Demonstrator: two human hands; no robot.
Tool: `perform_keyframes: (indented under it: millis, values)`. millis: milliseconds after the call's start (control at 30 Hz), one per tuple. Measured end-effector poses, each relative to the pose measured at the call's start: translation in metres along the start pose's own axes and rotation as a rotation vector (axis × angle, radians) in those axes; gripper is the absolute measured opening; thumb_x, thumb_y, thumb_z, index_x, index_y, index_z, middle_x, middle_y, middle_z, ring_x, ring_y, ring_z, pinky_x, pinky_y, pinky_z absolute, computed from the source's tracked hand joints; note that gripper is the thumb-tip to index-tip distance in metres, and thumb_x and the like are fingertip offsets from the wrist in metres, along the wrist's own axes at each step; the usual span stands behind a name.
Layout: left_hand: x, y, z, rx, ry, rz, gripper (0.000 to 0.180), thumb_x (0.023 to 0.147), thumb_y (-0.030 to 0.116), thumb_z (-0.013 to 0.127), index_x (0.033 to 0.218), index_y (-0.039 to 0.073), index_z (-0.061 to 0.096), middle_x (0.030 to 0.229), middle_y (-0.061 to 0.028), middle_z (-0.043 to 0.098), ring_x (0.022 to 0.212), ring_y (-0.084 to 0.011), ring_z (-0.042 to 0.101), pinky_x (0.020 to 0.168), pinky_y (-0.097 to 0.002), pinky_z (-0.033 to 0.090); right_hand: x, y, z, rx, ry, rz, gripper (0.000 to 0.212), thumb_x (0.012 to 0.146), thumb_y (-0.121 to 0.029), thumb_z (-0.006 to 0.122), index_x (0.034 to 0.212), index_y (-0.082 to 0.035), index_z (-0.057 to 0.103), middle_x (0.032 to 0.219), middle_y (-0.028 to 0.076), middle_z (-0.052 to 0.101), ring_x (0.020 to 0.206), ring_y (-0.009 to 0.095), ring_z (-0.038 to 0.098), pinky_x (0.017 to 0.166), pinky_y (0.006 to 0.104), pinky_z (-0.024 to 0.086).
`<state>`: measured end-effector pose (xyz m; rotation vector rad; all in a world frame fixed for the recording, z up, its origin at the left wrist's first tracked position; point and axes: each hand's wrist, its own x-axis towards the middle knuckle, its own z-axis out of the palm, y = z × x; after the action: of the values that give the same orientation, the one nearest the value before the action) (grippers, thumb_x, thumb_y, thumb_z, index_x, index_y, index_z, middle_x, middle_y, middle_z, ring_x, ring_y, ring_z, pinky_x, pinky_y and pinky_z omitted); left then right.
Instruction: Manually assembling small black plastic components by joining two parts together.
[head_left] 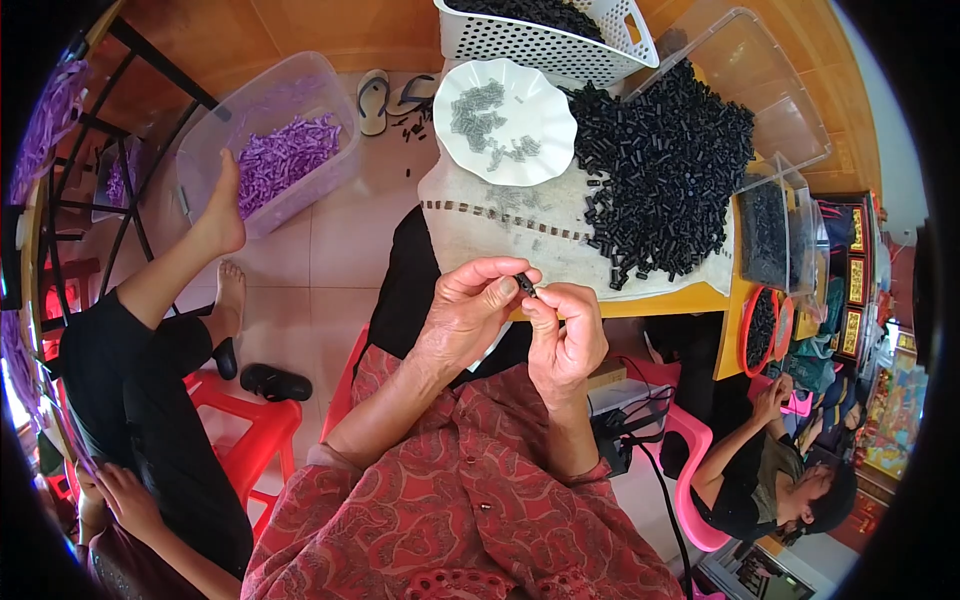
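Observation:
Both my hands meet in front of my chest, near the table's front edge. Between the thumb and fingers of my left hand (470, 305) is a small black plastic piece (525, 284). My right hand (565, 335) pinches at the lower end of it; whether those fingertips hold a second, smaller part I cannot make out. Beyond them a white scalloped plate (550, 125) carries small clear pieces (478, 115). To its right a large heap of short black pieces (665, 170) spreads over a pale cloth (470, 225). A few clear pieces lie on the cloth below the plate.
A white perforated basket (550, 45) of black pieces stands at the back. Clear boxes (785, 215) and a red-rimmed bowl (760, 330) are at right. Purple pieces fill a bin (330, 160) on the floor at left. One person sits on each side; red stool (245, 440) at left.

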<state>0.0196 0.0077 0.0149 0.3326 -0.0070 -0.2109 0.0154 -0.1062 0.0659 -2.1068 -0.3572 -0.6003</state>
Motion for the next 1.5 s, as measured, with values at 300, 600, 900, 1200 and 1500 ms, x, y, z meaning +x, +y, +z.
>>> perform_keyframes:
  millis: [300, 600, 900, 1200, 1500]
  values:
    - [0.000, -0.002, -0.001, -0.035, 0.023, 0.002, 0.021, 0.093, -0.002, 0.051, 0.111, 0.002, 0.061, 0.104, -0.0123, 0.064, 0.095, -0.0172, 0.060, 0.085, -0.0320, 0.051, -0.003, 0.002, 0.001, 0.024, -0.003, 0.027, 0.017, 0.080, -0.002, 0.071, 0.091, -0.001, 0.058, 0.079, 0.012, 0.062, 0.065, 0.019, 0.062, 0.056, 0.0276, 0.049]
    - [0.000, 0.000, -0.001, 0.070, 0.044, 0.025, 0.019, 0.093, -0.003, 0.051, 0.108, 0.000, 0.062, 0.101, -0.0114, 0.064, 0.094, -0.0162, 0.059, 0.084, -0.0304, 0.051, -0.002, 0.003, 0.001, -0.082, -0.014, -0.060, 0.020, 0.078, -0.002, 0.073, 0.091, -0.002, 0.058, 0.078, 0.011, 0.061, 0.064, 0.024, 0.061, 0.054, 0.0298, 0.049]
    - [0.000, -0.002, -0.002, 0.039, 0.075, -0.004, 0.019, 0.092, -0.003, 0.051, 0.107, -0.001, 0.062, 0.101, -0.0112, 0.064, 0.094, -0.0164, 0.059, 0.085, -0.0301, 0.050, -0.003, 0.004, 0.003, -0.081, 0.003, -0.050, 0.019, 0.077, -0.002, 0.074, 0.089, -0.002, 0.059, 0.079, 0.011, 0.061, 0.066, 0.023, 0.062, 0.054, 0.0301, 0.050]
    - [0.000, -0.003, -0.005, 0.074, 0.024, 0.003, 0.018, 0.093, -0.001, 0.053, 0.108, -0.001, 0.062, 0.100, -0.0111, 0.063, 0.094, -0.0175, 0.059, 0.085, -0.0310, 0.050, 0.002, 0.009, -0.005, 0.006, -0.041, -0.015, 0.023, 0.075, -0.003, 0.076, 0.090, -0.002, 0.059, 0.081, 0.010, 0.059, 0.063, 0.020, 0.059, 0.053, 0.0282, 0.047]
    - [0.003, 0.000, 0.000, 0.041, 0.017, -0.040, 0.034, 0.092, -0.001, 0.055, 0.125, 0.000, 0.051, 0.097, -0.0105, 0.064, 0.093, -0.0167, 0.060, 0.081, -0.0302, 0.050, 0.018, 0.013, -0.012, 0.079, -0.165, -0.079, 0.038, 0.069, -0.002, 0.077, 0.104, -0.001, 0.062, 0.096, 0.010, 0.063, 0.086, 0.024, 0.058, 0.070, 0.0320, 0.049]
